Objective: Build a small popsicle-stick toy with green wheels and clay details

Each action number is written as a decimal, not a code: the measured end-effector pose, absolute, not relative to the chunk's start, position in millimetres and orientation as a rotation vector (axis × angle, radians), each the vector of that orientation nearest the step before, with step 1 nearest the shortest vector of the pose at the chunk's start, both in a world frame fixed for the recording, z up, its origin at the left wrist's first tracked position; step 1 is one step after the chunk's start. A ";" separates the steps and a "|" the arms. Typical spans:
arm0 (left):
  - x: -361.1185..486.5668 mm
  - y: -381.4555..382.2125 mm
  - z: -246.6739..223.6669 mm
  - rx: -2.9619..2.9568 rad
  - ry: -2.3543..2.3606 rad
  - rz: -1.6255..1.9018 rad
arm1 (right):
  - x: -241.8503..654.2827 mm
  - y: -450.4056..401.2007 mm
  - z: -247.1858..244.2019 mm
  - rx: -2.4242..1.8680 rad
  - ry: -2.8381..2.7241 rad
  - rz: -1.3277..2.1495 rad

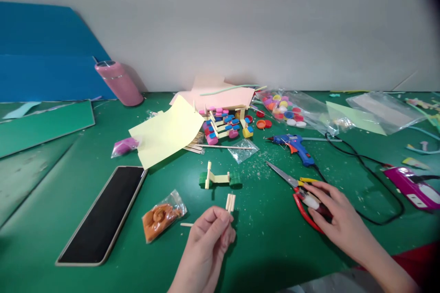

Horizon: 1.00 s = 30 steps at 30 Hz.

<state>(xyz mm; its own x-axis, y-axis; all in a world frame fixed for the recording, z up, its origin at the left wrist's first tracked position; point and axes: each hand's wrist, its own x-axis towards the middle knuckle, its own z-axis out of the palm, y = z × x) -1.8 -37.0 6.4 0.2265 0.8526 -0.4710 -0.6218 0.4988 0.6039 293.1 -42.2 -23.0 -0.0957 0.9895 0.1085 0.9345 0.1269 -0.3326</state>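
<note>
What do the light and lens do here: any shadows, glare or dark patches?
Head view: the top right corner goes dark; the bottle casts a soft shadow on the wall; small glints show on the orange packet; a dark patch lies on the table toward the bottom edge, right of the left hand.

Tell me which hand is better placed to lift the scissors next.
Right, most likely: the right hand is on the handles of the scissors, while the left hand lies farther off and is pinching small pale sticks.
</note>
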 end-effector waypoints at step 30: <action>-14.1 -21.7 19.7 2.090 1.251 0.848 | 166.1 -21.5 16.5 -1.212 -1.681 1.383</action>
<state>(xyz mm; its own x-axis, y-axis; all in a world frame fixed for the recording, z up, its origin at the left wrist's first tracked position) -14.1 -21.7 19.7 0.3661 0.9008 0.2335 0.5503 -0.4119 0.7263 166.1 -21.5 16.5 -0.3713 0.9253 -0.0769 0.2534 0.0214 -0.9671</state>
